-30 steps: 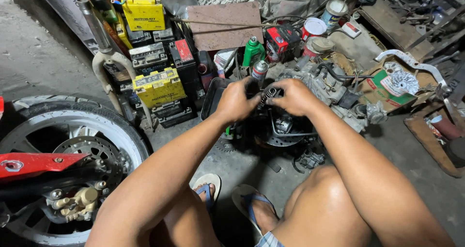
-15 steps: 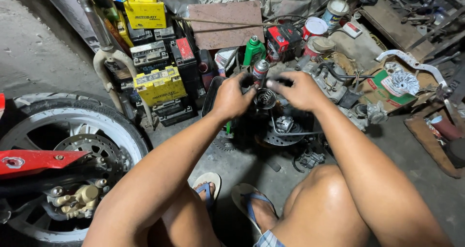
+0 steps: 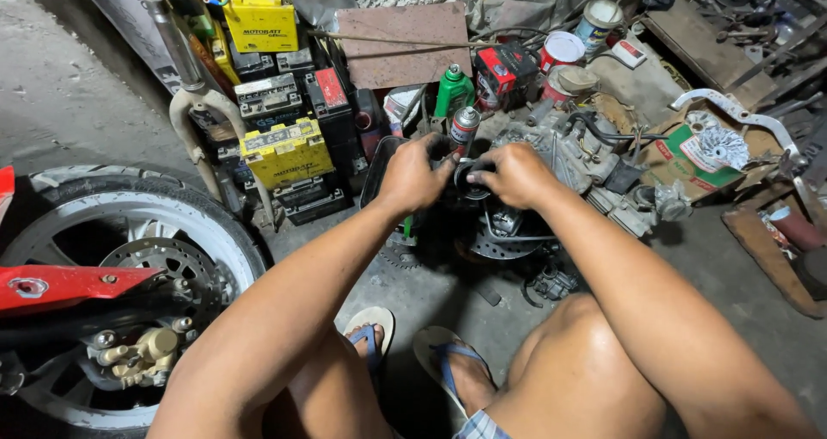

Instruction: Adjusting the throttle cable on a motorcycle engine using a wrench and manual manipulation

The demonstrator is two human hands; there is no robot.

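Motorcycle repair workshop, floor level. I squat in sandals on bare, stained concrete floor [image 3: 77,103]. At my left: a motorcycle wheel [image 3: 129,258] with brake disc [image 3: 164,267] and caliper [image 3: 142,353]. Ahead: yellow and black batteries [image 3: 284,150] stacked by a fork tube [image 3: 185,68]; a green oil bottle [image 3: 453,90]; a spray can [image 3: 464,127]; paint tins [image 3: 562,49]; an engine [image 3: 586,159] with hoses. At my right: a fan-shaped part on a carton [image 3: 702,150]; wooden scraps [image 3: 767,258]. Loose sprockets and metal parts lie on the floor.
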